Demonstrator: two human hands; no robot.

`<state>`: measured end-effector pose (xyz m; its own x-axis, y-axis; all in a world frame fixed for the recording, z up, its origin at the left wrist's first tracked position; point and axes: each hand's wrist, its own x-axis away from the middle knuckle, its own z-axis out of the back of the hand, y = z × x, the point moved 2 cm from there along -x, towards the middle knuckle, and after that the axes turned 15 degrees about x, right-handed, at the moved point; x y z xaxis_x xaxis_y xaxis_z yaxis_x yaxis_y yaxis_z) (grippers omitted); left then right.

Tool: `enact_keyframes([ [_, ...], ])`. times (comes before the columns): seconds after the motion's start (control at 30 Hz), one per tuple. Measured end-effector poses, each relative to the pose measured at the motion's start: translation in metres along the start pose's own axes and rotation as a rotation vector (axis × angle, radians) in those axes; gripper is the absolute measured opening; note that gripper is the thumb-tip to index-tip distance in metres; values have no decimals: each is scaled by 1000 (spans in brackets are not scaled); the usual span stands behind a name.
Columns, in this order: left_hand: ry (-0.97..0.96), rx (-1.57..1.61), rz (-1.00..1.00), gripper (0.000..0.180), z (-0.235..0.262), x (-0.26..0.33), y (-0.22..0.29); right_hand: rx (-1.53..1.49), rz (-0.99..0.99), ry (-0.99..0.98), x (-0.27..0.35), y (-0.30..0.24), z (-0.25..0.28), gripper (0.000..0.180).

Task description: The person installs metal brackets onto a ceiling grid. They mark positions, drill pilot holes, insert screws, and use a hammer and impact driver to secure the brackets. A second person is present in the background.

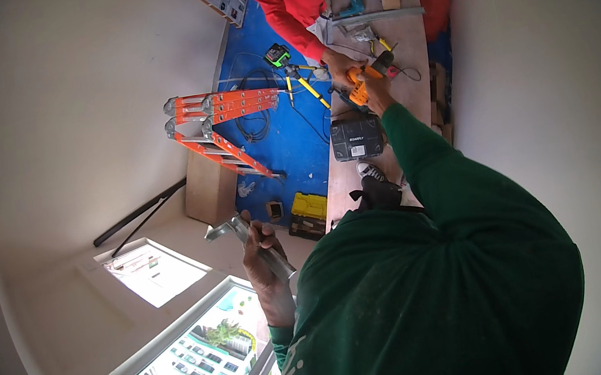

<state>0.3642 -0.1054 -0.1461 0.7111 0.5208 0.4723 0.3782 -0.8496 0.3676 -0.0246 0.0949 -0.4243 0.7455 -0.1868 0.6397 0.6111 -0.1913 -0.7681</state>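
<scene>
My left hand (265, 269) is raised beside my body, fingers wrapped round a grey metal bracket (278, 264) that looks like a bent length of channel with a flange at its upper end. My right arm stretches forward over the work surface. My right hand (379, 93) is closed on an orange and black power tool (360, 90), whose exact kind I cannot make out. A co-worker's hand (340, 65), in a red sleeve, also touches the tool from the far side. Just nearer than the tool sits a black tool case (356, 137).
Pliers, boxes and hand tools lie on the long wooden surface (402, 35). An orange folding ladder (223, 105), a tripod (310, 90) with a green device, and cables stand or lie on the blue floor (293, 145). A yellow-lidded toolbox (309, 210) is below; windows (188, 373) are at lower left.
</scene>
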Motion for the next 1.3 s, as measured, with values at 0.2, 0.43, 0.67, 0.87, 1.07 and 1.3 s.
enact_keyframes([
  [0.2,-218,38,103,33,-25,-21,-7,271,391,-427,66,-50,56,48],
  [0.43,-346,-347,147,35,-94,-84,-55,970,486,-1026,211,-166,83,55],
  [0.67,-344,-233,383,33,-113,-87,-89,1169,281,-1204,269,-172,44,64],
  [0.87,-276,-74,217,43,-102,-63,-52,383,10,-1492,298,-108,66,71],
  [1.07,-195,-12,115,43,-88,-62,-18,600,200,-1366,338,-48,30,65],
  [1.3,-163,-262,-39,36,-87,-52,27,240,61,-1410,350,-62,-14,55],
])
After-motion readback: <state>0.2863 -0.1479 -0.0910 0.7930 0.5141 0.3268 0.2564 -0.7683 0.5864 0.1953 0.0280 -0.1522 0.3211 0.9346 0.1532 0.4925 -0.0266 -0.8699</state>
